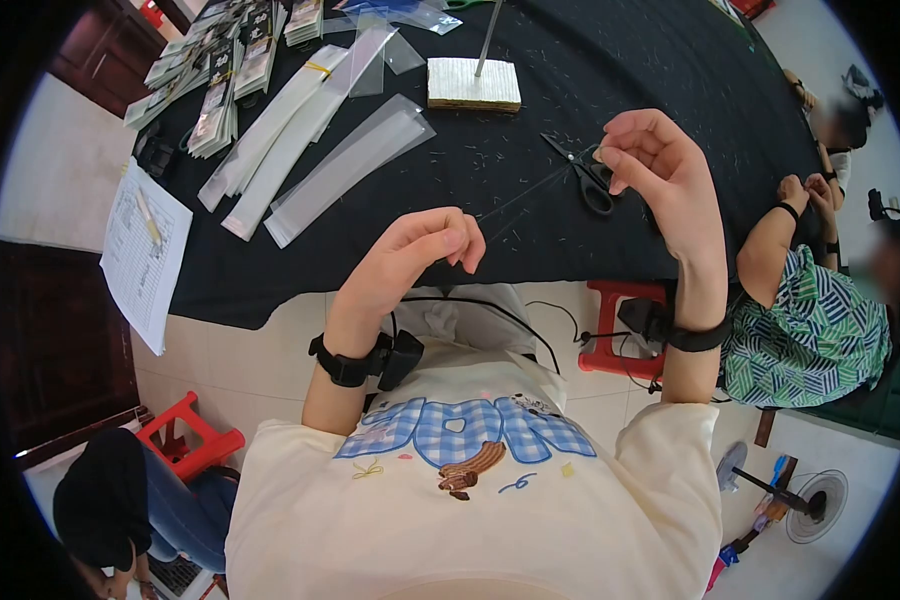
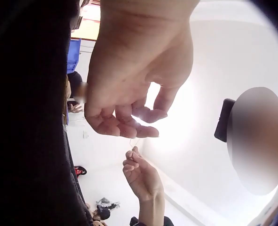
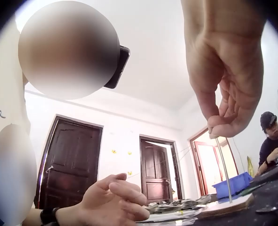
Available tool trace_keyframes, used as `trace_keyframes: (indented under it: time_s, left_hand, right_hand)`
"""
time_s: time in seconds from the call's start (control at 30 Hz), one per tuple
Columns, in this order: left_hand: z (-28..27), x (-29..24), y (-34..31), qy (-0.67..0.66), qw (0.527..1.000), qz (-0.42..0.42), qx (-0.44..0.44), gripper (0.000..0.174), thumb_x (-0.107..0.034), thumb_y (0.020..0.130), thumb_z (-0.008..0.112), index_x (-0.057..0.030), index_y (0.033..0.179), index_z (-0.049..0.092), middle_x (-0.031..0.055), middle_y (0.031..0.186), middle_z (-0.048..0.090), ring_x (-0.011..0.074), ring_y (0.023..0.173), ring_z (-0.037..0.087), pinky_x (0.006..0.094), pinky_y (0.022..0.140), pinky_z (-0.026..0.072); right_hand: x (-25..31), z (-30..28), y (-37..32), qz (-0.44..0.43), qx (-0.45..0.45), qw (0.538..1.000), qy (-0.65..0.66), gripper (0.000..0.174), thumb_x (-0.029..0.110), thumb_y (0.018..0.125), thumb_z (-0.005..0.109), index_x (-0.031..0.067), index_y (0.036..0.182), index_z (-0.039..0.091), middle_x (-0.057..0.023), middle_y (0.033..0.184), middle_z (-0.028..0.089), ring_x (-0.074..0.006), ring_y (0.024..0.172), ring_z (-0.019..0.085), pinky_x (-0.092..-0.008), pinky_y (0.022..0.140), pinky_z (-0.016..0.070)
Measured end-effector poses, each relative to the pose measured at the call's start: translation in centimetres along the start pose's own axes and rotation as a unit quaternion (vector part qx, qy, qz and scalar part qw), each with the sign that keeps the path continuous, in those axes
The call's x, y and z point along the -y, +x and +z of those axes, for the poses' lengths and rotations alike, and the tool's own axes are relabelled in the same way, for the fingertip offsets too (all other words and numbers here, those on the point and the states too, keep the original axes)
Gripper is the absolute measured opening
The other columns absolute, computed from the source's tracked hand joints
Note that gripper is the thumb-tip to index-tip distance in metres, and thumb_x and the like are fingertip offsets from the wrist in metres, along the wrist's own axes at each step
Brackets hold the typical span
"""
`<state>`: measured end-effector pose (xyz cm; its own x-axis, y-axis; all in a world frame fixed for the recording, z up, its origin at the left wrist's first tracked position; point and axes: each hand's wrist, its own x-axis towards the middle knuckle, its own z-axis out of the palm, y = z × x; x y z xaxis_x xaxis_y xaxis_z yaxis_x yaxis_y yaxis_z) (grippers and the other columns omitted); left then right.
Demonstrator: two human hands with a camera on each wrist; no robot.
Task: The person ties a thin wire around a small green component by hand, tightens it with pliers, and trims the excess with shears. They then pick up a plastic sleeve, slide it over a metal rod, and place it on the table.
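A fine thread (image 1: 526,190) runs nearly straight between the two hands above the black-covered table. My right hand (image 1: 662,165) pinches its far end between thumb and forefinger. The left hand (image 1: 415,248) holds the near end in its curled fingers, thumb lying against the forefinger; the exact grip is hidden. In the left wrist view, a thin bit of thread shows between the left hand (image 2: 139,94) and the right hand (image 2: 146,179). Black scissors (image 1: 582,172) lie partly open on the cloth, beneath the right fingertips in the head view.
A thin rod (image 1: 488,40) stands upright in a white-topped block (image 1: 473,82). Clear plastic sleeves (image 1: 350,170) and bundled printed cards (image 1: 215,100) lie at left, near a written sheet (image 1: 148,250) with a pen. Short thread scraps dot the black cloth (image 1: 670,60). Another person sits at right.
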<state>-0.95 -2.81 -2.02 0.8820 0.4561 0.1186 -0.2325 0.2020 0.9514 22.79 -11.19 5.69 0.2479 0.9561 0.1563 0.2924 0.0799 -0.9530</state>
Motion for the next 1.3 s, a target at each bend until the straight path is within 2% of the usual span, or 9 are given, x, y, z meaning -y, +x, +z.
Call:
trace_keyframes:
  time_s: [0.33, 0.4, 0.5, 0.83, 0.9, 1.03, 1.1, 1.2, 1.3]
  left_hand:
    - [-0.2, 0.7, -0.2, -0.027, 0.999, -0.025, -0.025, 0.029, -0.027, 0.089, 0.046, -0.0044, 0.072, 0.046, 0.0007, 0.059, 0.042, 0.0069, 0.053, 0.034, 0.0207, 0.049, 0.0263]
    - [-0.5, 0.7, -0.3, -0.062, 0.997, -0.028, 0.02, 0.025, -0.024, 0.089, 0.048, -0.0012, 0.084, 0.056, -0.0021, 0.058, 0.044, 0.0046, 0.053, 0.038, 0.02, 0.051, 0.0303]
    - [-0.7, 0.9, -0.3, -0.154, 0.984, -0.029, 0.087, 0.03, -0.027, 0.088, 0.05, 0.0025, 0.089, 0.057, -0.0021, 0.053, 0.042, 0.0044, 0.049, 0.037, 0.0206, 0.049, 0.0295]
    - [1.1, 2.1, -0.2, -0.361, 0.905, 0.0, 0.226, 0.025, -0.02, 0.087, 0.054, 0.0048, 0.092, 0.054, -0.0016, 0.047, 0.042, 0.0058, 0.039, 0.035, 0.0205, 0.039, 0.0285]
    - [1.3, 2.6, -0.2, -0.435, 0.863, -0.004, 0.257, 0.022, -0.018, 0.086, 0.055, 0.0038, 0.089, 0.054, 0.0009, 0.051, 0.046, 0.0062, 0.041, 0.038, 0.0204, 0.039, 0.0299]
    - [1.7, 2.7, -0.1, -0.409, 0.87, 0.053, 0.272, 0.02, -0.019, 0.086, 0.056, 0.0011, 0.081, 0.057, 0.0062, 0.059, 0.05, 0.0086, 0.043, 0.041, 0.0202, 0.04, 0.032]
    - [2.2, 2.1, -0.5, -0.384, 0.89, 0.092, 0.229, 0.023, -0.018, 0.087, 0.054, -0.0017, 0.071, 0.058, 0.0115, 0.066, 0.052, 0.013, 0.045, 0.047, 0.0204, 0.042, 0.036]
    - [2.3, 2.5, 0.2, -0.386, 0.866, 0.161, 0.276, 0.038, -0.026, 0.09, 0.049, -0.0049, 0.06, 0.056, 0.0073, 0.06, 0.054, 0.0179, 0.051, 0.054, 0.0233, 0.042, 0.0417]
    - [2.1, 1.9, -0.3, -0.485, 0.834, 0.113, 0.237, 0.045, -0.032, 0.094, 0.04, -0.0063, 0.06, 0.055, 0.0063, 0.064, 0.054, 0.0203, 0.053, 0.057, 0.0249, 0.047, 0.0457]
  right_hand:
    - [-0.2, -0.8, 0.3, -0.009, -0.017, 1.0, 0.012, 0.016, 0.003, 0.081, 0.058, -0.0005, 0.096, 0.055, -0.0065, 0.084, 0.059, -0.0093, 0.075, 0.057, -0.0204, 0.06, 0.0463]
    - [-0.4, -0.8, 0.3, -0.009, -0.016, 1.0, 0.015, 0.016, 0.003, 0.081, 0.058, -0.0004, 0.096, 0.055, -0.0067, 0.084, 0.059, -0.0094, 0.075, 0.057, -0.0204, 0.06, 0.0463]
    - [-0.8, -0.6, 0.4, -0.003, -0.011, 1.0, 0.01, 0.016, 0.003, 0.081, 0.058, -0.0003, 0.097, 0.055, -0.007, 0.084, 0.059, -0.0095, 0.075, 0.057, -0.0204, 0.06, 0.0461]
    - [-3.2, 2.8, 1.0, 0.036, 0.038, 0.998, -0.026, 0.014, 0.002, 0.08, 0.057, -0.0004, 0.094, 0.054, -0.0069, 0.081, 0.059, -0.0091, 0.068, 0.056, -0.0211, 0.058, 0.0468]
    - [-3.7, 3.3, 1.2, 0.053, 0.06, 0.996, -0.033, 0.013, 0.002, 0.08, 0.058, -0.0003, 0.093, 0.055, -0.0064, 0.081, 0.059, -0.0092, 0.066, 0.056, -0.0211, 0.057, 0.047]
    - [-4.3, 3.9, 1.2, 0.053, 0.065, 0.995, -0.056, 0.013, 0.002, 0.079, 0.058, -0.0007, 0.091, 0.055, -0.0065, 0.078, 0.06, -0.0096, 0.063, 0.057, -0.0222, 0.057, 0.0477]
    - [-4.4, 3.9, 1.1, 0.059, 0.059, 0.994, -0.068, 0.013, 0.002, 0.078, 0.058, -0.0008, 0.091, 0.055, -0.0068, 0.078, 0.06, -0.0098, 0.063, 0.057, -0.0225, 0.057, 0.0479]
    - [-4.7, 3.8, 1.1, 0.07, 0.06, 0.993, -0.079, 0.013, 0.002, 0.079, 0.057, -0.001, 0.091, 0.055, -0.0073, 0.078, 0.06, -0.0101, 0.063, 0.058, -0.0227, 0.056, 0.0481]
    - [-4.8, 3.5, 0.9, 0.068, 0.058, 0.993, -0.079, 0.013, 0.002, 0.079, 0.057, -0.0013, 0.092, 0.055, -0.0075, 0.078, 0.06, -0.0102, 0.063, 0.057, -0.0225, 0.057, 0.0481]
